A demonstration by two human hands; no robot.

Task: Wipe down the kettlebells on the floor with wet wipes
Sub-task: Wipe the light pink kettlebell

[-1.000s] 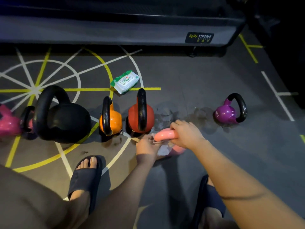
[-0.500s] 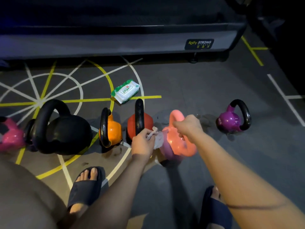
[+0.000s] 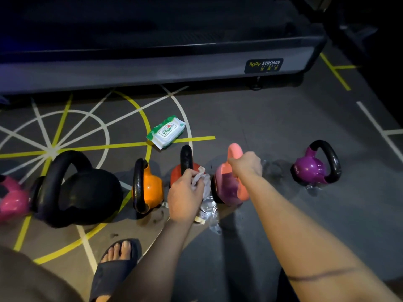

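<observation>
A row of kettlebells stands on the grey floor. My right hand grips the salmon handle of the pink kettlebell in the middle of the row. My left hand holds a crumpled white wet wipe just left of that bell, in front of the red kettlebell. To the left stand an orange kettlebell, a big black one and a magenta one. A purple kettlebell stands apart on the right.
A green and white wet wipe pack lies behind the row. A dark equipment base runs along the back. Wet patches glisten on the floor near the pink and purple bells. My sandalled foot is at the lower left.
The pink kettlebell was raised from a tipped position to upright by my right hand. My left hand moved up with the wipe beside its body.
</observation>
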